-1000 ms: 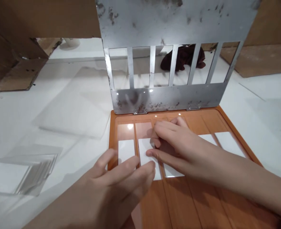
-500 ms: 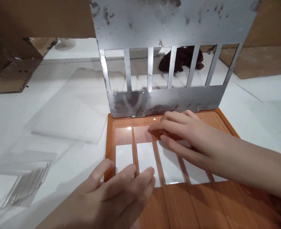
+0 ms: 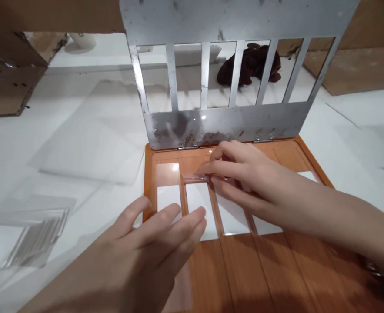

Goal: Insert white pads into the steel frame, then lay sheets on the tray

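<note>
An orange grooved board (image 3: 250, 265) holds several white cards in its slots, with clear film showing past their far ends. My left hand (image 3: 159, 243) lies with fingers spread over the near left of the board, fingertips on the first white card (image 3: 168, 198) and the second white card (image 3: 200, 202). At the far end of the second card, a clear plastic film (image 3: 195, 178) is folded up into a ridge. My right hand (image 3: 244, 174) pinches the right end of that fold, its fingers bent. The wrist and palm cover part of the cards on the right.
A metal plate (image 3: 208, 126) with rectangular openings stands up, hinged to the board's far edge. Clear sheets (image 3: 94, 134) and a stack of clear plastic pieces (image 3: 38, 239) lie on the left. Behind are a dark red cloth (image 3: 250, 65), a cup (image 3: 82, 41) and cardboard (image 3: 371, 65).
The film's far end on the second card has gone from flat to folded, and my right fingers have closed at it. The view has tilted slightly; my left hand stays on the cards.
</note>
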### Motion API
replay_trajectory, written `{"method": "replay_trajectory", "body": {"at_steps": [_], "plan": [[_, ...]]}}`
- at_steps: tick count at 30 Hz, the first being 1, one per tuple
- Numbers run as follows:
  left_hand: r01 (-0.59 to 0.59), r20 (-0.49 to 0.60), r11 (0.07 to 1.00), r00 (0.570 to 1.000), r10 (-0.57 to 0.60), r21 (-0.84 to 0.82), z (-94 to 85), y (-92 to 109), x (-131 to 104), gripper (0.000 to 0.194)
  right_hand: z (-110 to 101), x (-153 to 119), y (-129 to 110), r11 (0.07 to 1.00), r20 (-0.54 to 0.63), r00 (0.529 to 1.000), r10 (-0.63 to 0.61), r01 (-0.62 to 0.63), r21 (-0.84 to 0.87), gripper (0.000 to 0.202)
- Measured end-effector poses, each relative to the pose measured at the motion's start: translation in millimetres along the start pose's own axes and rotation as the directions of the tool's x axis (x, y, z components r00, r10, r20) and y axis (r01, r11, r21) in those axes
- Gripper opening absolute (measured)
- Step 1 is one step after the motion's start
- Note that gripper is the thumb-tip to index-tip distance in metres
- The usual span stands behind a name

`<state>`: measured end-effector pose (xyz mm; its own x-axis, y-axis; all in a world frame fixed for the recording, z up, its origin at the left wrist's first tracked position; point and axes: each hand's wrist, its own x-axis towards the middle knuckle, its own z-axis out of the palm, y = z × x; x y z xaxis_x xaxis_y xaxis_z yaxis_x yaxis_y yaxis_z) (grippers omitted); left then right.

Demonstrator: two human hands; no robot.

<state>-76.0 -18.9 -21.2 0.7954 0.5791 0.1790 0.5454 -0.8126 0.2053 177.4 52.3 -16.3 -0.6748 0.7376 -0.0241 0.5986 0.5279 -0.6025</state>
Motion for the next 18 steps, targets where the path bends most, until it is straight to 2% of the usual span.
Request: {"method": "replay_trajectory", "body": {"at_steps": [5, 9, 11, 13, 14, 15, 16, 18], "plan": [[0.016, 0.032, 0.999, 0.999, -0.014, -0.05, -2.5, -2.0, -8.6, 0.059, 4.1, 0.0, -2.5, 0.976, 0.018, 0.995, 0.1, -0.101, 0.193, 0.012], [0.156, 0.035, 0.96, 0.988, -0.152, -0.233, -3.4, 2.4, -2.5, 0.055, 12.3, 1.5, -2.3, 0.945, -0.048, 0.988, 0.146, -0.125, 0.302, 0.006], [0.243, 0.123, 0.92, 0.969, -0.214, -0.306, -3.8, 4.7, 3.3, 0.055, 14.7, 1.9, -1.7, 0.936, -0.072, 0.988, 0.139, -0.108, 0.334, 0.004], [0.314, 0.293, 0.907, 0.928, -0.23, -0.28, -3.9, 6.3, 6.5, 0.061, 14.3, 1.9, -1.5, 0.929, -0.075, 0.991, 0.114, -0.08, 0.361, 0.007], [0.303, 0.355, 0.924, 0.911, -0.209, -0.235, -3.9, 6.9, 6.8, 0.068, 13.1, 1.8, -1.7, 0.931, -0.067, 0.993, 0.093, -0.063, 0.358, 0.007], [0.254, 0.371, 0.951, 0.912, -0.175, -0.175, -3.8, 7.5, 6.2, 0.074, 11.5, 1.7, -2.1, 0.941, -0.052, 0.997, 0.064, -0.043, 0.336, 0.005], [0.177, 0.345, 0.979, 0.929, -0.132, -0.101, -3.8, 8.3, 5.1, 0.078, 9.6, 1.7, -2.8, 0.955, -0.032, 0.999, 0.029, -0.019, 0.297, 0.003], [-0.002, 0.215, 0.998, 0.976, -0.013, 0.069, -3.3, 10.3, 2.4, 0.073, 6.3, 1.6, -4.7, 0.979, 0.011, 0.999, -0.031, 0.028, 0.204, 0.009]]}}
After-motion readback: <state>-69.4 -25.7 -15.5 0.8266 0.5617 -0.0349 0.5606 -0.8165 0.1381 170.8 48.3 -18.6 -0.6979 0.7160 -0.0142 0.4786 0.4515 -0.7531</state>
